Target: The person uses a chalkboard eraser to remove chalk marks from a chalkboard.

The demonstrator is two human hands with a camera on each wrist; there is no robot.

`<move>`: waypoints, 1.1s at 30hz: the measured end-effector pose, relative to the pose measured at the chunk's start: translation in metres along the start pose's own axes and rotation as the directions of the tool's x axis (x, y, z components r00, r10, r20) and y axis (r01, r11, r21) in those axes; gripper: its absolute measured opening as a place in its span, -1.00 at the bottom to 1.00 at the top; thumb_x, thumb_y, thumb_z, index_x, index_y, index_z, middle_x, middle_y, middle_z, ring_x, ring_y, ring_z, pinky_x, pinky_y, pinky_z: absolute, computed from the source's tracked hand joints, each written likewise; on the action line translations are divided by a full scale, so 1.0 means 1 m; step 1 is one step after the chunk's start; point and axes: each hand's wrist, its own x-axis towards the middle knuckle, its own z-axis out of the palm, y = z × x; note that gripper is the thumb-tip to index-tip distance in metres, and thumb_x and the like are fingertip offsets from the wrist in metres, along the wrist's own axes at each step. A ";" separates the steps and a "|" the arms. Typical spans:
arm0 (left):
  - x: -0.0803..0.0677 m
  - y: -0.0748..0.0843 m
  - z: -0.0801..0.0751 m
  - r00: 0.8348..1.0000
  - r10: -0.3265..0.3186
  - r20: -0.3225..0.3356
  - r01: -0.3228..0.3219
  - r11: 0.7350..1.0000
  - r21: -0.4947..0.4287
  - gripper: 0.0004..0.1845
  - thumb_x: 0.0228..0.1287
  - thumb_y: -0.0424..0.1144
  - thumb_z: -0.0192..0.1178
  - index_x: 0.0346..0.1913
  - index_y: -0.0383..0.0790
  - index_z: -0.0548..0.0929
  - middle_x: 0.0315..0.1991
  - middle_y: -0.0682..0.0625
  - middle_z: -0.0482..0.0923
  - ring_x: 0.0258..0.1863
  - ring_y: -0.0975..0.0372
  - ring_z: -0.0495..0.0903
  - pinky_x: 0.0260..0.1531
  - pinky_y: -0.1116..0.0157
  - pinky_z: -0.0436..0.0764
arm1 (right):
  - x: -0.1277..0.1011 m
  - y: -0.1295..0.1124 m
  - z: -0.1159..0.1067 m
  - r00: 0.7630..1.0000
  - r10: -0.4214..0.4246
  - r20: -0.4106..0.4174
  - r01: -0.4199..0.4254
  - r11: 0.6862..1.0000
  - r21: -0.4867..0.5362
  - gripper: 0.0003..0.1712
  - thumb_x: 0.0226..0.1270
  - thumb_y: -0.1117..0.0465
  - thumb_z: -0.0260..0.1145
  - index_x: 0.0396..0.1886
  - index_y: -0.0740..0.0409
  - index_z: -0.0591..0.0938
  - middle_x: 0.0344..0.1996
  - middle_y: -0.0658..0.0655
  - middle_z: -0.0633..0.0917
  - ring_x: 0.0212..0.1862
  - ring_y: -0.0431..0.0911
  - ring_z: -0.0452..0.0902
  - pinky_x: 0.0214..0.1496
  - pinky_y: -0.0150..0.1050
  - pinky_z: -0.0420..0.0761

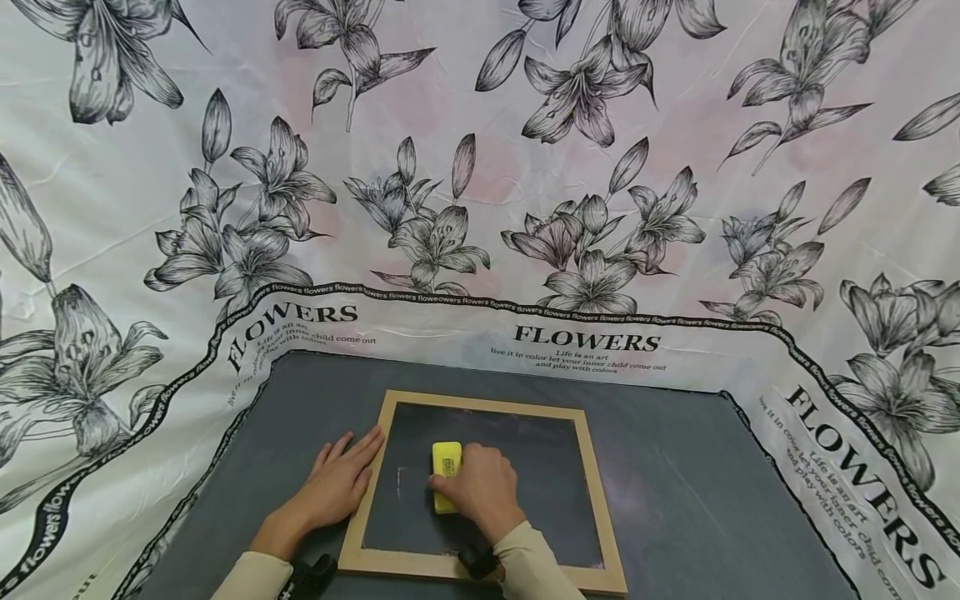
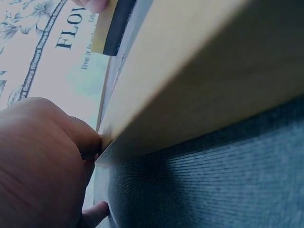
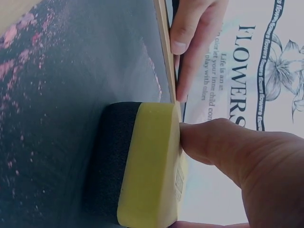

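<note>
A wood-framed chalkboard (image 1: 540,467) lies flat on a grey surface. Near its middle, my right hand (image 1: 483,487) grips a yellow chalkboard eraser (image 1: 447,457) with a dark felt underside. In the right wrist view the thumb presses on the top of the eraser (image 3: 147,166), felt side down at the board. My left hand (image 1: 337,483) lies beside the left side of the wooden frame (image 1: 372,479), fingers extended and fingertips against it. The left wrist view shows this hand (image 2: 42,156) close along the frame's outer edge (image 2: 156,95).
Pink chalk specks (image 3: 35,38) mark the board's surface, with a faint chalk line (image 1: 400,483) at left. The grey table top (image 1: 675,483) extends around the board. A white cloth (image 1: 450,333) printed with flowers and lettering stands behind and at both sides.
</note>
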 end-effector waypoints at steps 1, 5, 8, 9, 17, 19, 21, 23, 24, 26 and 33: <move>0.000 0.000 0.000 1.000 0.008 -0.008 -0.008 1.000 -0.001 -0.36 0.70 -0.28 0.10 0.73 -0.17 0.31 0.75 -0.13 0.22 0.66 -0.40 0.19 0.51 -0.58 0.04 | 0.000 0.001 0.000 1.000 0.000 -0.001 0.000 1.000 -0.001 -0.32 0.06 -0.31 0.70 -0.19 0.19 0.77 -0.47 0.06 0.67 -0.43 -0.03 0.57 -0.33 -0.01 0.68; 0.000 -0.001 0.002 0.999 0.022 -0.036 -0.023 0.999 -0.026 -0.36 0.66 -0.30 0.13 0.71 -0.20 0.35 0.73 -0.16 0.25 0.64 -0.42 0.20 0.50 -0.59 0.05 | 0.000 0.005 -0.001 1.000 0.006 0.007 -0.006 1.000 -0.009 -0.30 0.08 -0.31 0.70 -0.15 0.19 0.78 -0.45 0.06 0.68 -0.41 -0.03 0.58 -0.31 -0.01 0.69; -0.001 -0.001 0.003 0.999 0.024 -0.042 -0.025 0.999 -0.028 -0.36 0.66 -0.30 0.13 0.70 -0.21 0.36 0.73 -0.16 0.25 0.64 -0.42 0.20 0.50 -0.59 0.05 | 0.000 0.008 -0.003 1.000 0.015 0.012 -0.015 1.000 -0.005 -0.30 0.08 -0.32 0.70 -0.13 0.18 0.78 -0.44 0.06 0.68 -0.40 -0.03 0.57 -0.30 -0.01 0.69; 0.000 -0.001 0.002 0.999 0.025 -0.040 -0.026 0.999 -0.025 -0.37 0.66 -0.30 0.13 0.70 -0.21 0.36 0.73 -0.17 0.25 0.64 -0.42 0.20 0.50 -0.59 0.05 | 0.000 0.009 -0.004 1.000 0.017 0.012 -0.017 1.000 -0.002 -0.31 0.08 -0.32 0.70 -0.14 0.18 0.77 -0.44 0.06 0.67 -0.40 -0.03 0.57 -0.31 -0.01 0.68; -0.002 0.004 -0.003 1.000 0.013 -0.004 -0.013 1.000 0.001 -0.38 0.71 -0.28 0.10 0.72 -0.18 0.33 0.75 -0.12 0.22 0.66 -0.39 0.19 0.52 -0.57 0.06 | -0.001 0.018 -0.006 0.999 0.034 -0.010 -0.034 0.999 -0.005 -0.33 0.06 -0.31 0.71 -0.20 0.17 0.76 -0.48 0.05 0.65 -0.44 -0.04 0.55 -0.38 -0.05 0.63; -0.002 0.004 -0.003 1.000 0.010 0.000 -0.010 1.000 0.004 -0.37 0.71 -0.28 0.10 0.73 -0.18 0.32 0.75 -0.11 0.22 0.67 -0.39 0.19 0.52 -0.56 0.06 | -0.002 0.019 -0.007 0.999 0.040 -0.007 -0.041 0.999 -0.007 -0.32 0.06 -0.31 0.71 -0.18 0.17 0.77 -0.46 0.05 0.66 -0.43 -0.04 0.55 -0.36 -0.04 0.64; -0.003 0.004 -0.003 1.000 0.009 0.003 -0.009 1.000 0.004 -0.37 0.71 -0.28 0.10 0.73 -0.17 0.32 0.75 -0.11 0.21 0.67 -0.39 0.18 0.53 -0.56 0.05 | -0.002 0.020 -0.009 0.999 0.047 -0.006 -0.047 0.999 -0.008 -0.31 0.06 -0.32 0.71 -0.16 0.18 0.77 -0.46 0.06 0.66 -0.42 -0.04 0.55 -0.35 -0.03 0.65; -0.003 0.004 -0.003 1.000 0.008 0.005 -0.008 1.000 0.003 -0.37 0.72 -0.28 0.10 0.73 -0.17 0.31 0.75 -0.11 0.21 0.67 -0.38 0.18 0.53 -0.56 0.04 | -0.002 0.020 -0.010 0.999 0.050 -0.006 -0.051 0.999 -0.008 -0.30 0.05 -0.32 0.71 -0.17 0.18 0.77 -0.46 0.06 0.67 -0.42 -0.03 0.56 -0.34 -0.03 0.65; -0.003 0.004 -0.003 1.000 0.007 0.005 -0.007 1.000 0.002 -0.37 0.72 -0.27 0.10 0.73 -0.17 0.31 0.76 -0.11 0.21 0.67 -0.38 0.17 0.53 -0.56 0.04 | -0.002 0.021 -0.011 0.999 0.053 -0.004 -0.053 0.999 -0.009 -0.30 0.06 -0.32 0.71 -0.16 0.18 0.77 -0.45 0.06 0.67 -0.41 -0.03 0.56 -0.34 -0.03 0.65; -0.003 0.003 -0.002 1.000 0.006 0.004 -0.006 1.000 0.000 -0.37 0.72 -0.27 0.09 0.73 -0.17 0.30 0.76 -0.11 0.20 0.68 -0.38 0.17 0.53 -0.56 0.03 | -0.002 0.023 -0.012 0.999 0.054 -0.004 -0.054 0.998 -0.008 -0.30 0.06 -0.31 0.71 -0.16 0.19 0.77 -0.45 0.06 0.67 -0.41 -0.03 0.56 -0.34 -0.03 0.65; -0.002 0.001 0.000 1.000 0.011 -0.016 -0.011 1.000 -0.008 -0.37 0.71 -0.29 0.10 0.72 -0.18 0.32 0.75 -0.12 0.22 0.67 -0.39 0.19 0.52 -0.57 0.04 | -0.002 0.028 -0.014 0.998 0.061 -0.005 -0.061 0.998 -0.001 -0.33 0.06 -0.31 0.71 -0.20 0.16 0.76 -0.47 0.05 0.66 -0.43 -0.04 0.54 -0.37 -0.05 0.62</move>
